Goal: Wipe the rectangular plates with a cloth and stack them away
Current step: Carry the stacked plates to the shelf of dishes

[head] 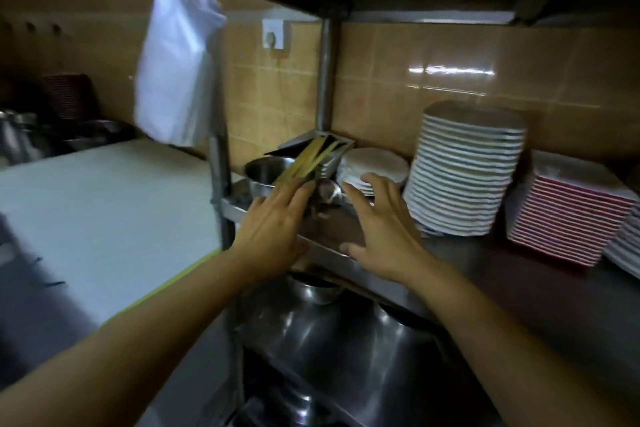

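Both my hands reach toward the steel shelf (460, 253). My left hand (273, 222) is stretched flat with fingers together, its tips at a steel holder (325, 149) of yellow chopsticks. My right hand (377, 229) is spread open over the shelf's front edge, holding nothing. A tall stack of white rectangular plates (464, 173) stands just right of my right hand. Further right is a stack of red-edged square plates (568, 215). A low pile of round white plates (377, 166) lies behind my right fingers. No cloth is in either hand.
A steel bowl (266, 170) sits left of the chopstick holder. A white bag (176, 73) hangs from the shelf post at upper left. A white counter (104, 215) lies to the left. Steel bowls (311, 288) sit on the lower shelf. Another plate stack (627, 246) shows at the right edge.
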